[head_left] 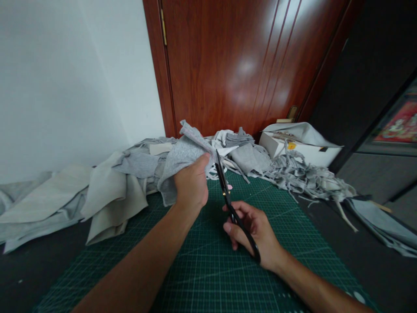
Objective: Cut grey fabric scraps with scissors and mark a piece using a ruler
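Observation:
My left hand [194, 181] is closed on a piece of light grey fabric [185, 152], holding it up above the mat. The fabric's folded top edge sticks up past the thumb, and one flap hangs down behind the wrist. In my right hand [257, 232] is a pair of black scissors [223, 184], its fingers and thumb at the handles. The blades point up and away, with their tips close to the fabric's right edge. Whether the blades touch the cloth I cannot tell. Beneath both hands lies a green cutting mat [202, 265] with a grid.
Beige and grey cloth pieces [110, 187] are heaped at the left. More folded grey cloth [250, 157] lies at the back, by a wooden door [221, 65]. A white box [302, 152] stands back right, with tangled fabric strips [309, 178] before it. A small pink scrap [230, 187] rests on the mat.

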Available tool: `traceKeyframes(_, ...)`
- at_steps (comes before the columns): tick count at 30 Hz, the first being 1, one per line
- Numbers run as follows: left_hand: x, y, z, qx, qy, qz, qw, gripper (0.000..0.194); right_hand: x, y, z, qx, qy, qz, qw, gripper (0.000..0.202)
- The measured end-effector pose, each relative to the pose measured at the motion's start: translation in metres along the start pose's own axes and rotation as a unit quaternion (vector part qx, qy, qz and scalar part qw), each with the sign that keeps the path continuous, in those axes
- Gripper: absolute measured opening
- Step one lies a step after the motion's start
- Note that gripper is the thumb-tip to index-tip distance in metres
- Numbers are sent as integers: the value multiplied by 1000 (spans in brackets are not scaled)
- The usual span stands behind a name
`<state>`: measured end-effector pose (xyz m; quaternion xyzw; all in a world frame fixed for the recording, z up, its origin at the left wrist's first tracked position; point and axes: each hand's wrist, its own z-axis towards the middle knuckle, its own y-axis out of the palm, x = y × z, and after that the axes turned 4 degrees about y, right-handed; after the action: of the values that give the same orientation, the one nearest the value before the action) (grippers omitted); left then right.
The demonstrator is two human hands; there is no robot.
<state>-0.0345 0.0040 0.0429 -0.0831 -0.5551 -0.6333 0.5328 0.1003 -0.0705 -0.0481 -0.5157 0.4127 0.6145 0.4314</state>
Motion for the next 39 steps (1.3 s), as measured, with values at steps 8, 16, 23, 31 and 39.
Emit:
traceKeyframes(8, -12, -21, 35, 45, -134, 33, 989, 33, 0, 4, 8, -19, 97, 12, 995, 50)
traceKeyframes(16, -20, -24, 36, 32, -146, 39, 988, 33, -8, 1, 8, -55, 167, 50, 983, 48)
traceKeyframes(23, -9, -14, 29, 33, -108, -5, 994, 27, -7, 4, 7, -72, 147, 66, 984, 53)
traceKeyframes(31, -3, -12, 30, 28, -108, -51, 992, 36, -7, -1, 2, -95, 122, 65, 986, 44)
traceKeyframes(39, -3, -13, 33, 26, -75, -53, 995, 29, -13, -2, 1, -161, 159, 68, 972, 39)
